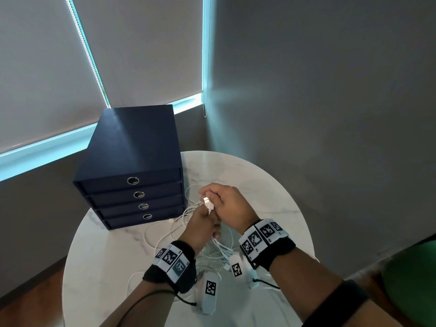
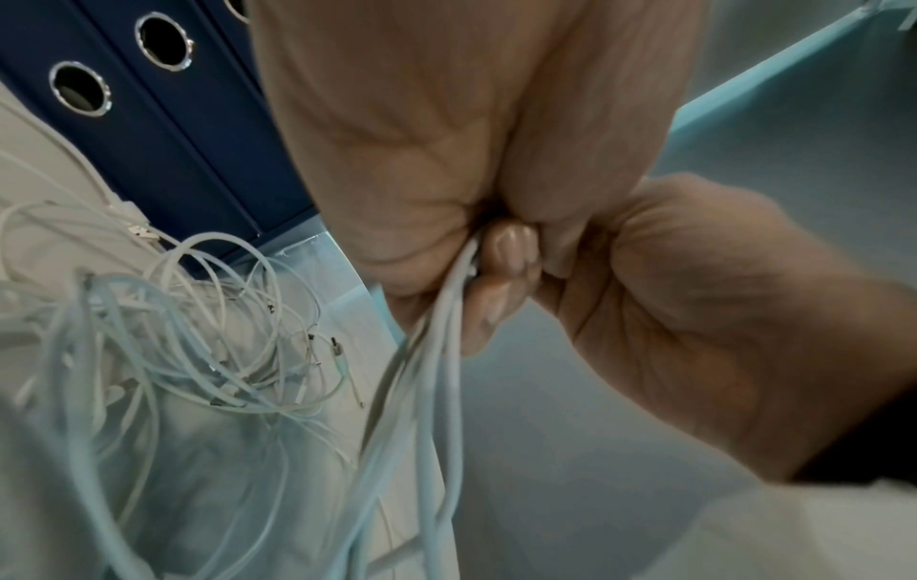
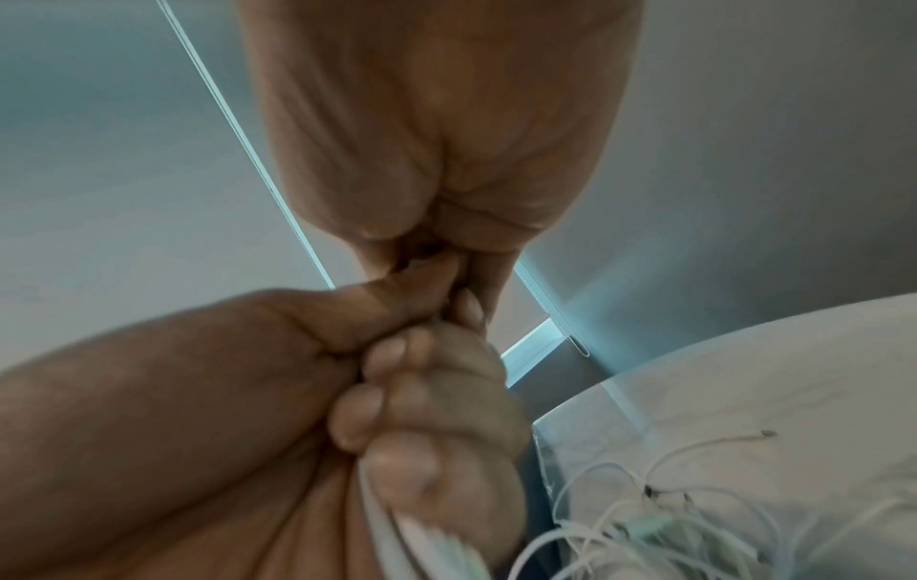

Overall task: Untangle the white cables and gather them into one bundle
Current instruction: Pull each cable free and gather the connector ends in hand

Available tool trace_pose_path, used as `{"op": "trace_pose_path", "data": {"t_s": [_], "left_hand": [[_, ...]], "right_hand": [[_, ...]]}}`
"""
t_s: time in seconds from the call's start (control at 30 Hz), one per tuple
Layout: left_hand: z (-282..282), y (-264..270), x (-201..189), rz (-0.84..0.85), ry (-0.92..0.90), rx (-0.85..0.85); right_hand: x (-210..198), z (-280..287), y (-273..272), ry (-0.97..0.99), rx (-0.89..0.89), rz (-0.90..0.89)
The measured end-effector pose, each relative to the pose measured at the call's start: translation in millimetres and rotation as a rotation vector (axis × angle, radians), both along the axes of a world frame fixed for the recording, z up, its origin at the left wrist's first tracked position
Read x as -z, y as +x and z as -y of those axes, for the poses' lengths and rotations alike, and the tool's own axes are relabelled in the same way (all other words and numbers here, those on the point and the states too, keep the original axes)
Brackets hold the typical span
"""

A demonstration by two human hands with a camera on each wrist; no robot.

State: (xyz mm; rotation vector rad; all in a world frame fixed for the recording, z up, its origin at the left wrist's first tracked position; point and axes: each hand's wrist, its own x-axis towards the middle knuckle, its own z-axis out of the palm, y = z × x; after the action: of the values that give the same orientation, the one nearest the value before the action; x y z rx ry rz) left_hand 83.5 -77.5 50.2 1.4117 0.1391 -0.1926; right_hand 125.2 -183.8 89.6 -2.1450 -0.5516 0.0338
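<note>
Several thin white cables [image 1: 165, 234] lie tangled on a round marble table [image 1: 271, 185], and the tangle [image 2: 223, 353] spreads beside the drawers. My left hand [image 1: 203, 225] is curled round a few strands [image 2: 446, 353] that hang down from its fist [image 3: 436, 431]. My right hand [image 1: 228, 201] is pressed against it from above and pinches the same strands where a USB plug [image 1: 207, 200] sticks up between the two hands. Both hands are raised a little above the tabletop. More loose cable ends [image 3: 670, 522] lie below them.
A dark blue box of several drawers [image 1: 132, 147] with ring pulls [image 2: 79, 90] stands at the table's back left, close to the cables. Grey walls and a roller blind [image 1: 141, 43] close in behind the table. The table edge runs near my forearms.
</note>
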Motion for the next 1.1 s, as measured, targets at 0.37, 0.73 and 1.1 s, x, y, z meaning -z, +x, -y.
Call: {"op": "trace_pose_path", "data": {"t_s": [0.37,0.73,1.1], "left_hand": [[-21,12,6,0.014,-0.269,-0.400],[-23,11,7,0.156,-0.177,-0.562],[-26,4,9,0.007,-0.530,-0.311]], "right_hand": [[53,17,-39,0.051,-0.099,-0.442],[40,11,-45,-0.088,-0.235,-0.458],[30,14,-37,-0.169,-0.050,-0.229]]}}
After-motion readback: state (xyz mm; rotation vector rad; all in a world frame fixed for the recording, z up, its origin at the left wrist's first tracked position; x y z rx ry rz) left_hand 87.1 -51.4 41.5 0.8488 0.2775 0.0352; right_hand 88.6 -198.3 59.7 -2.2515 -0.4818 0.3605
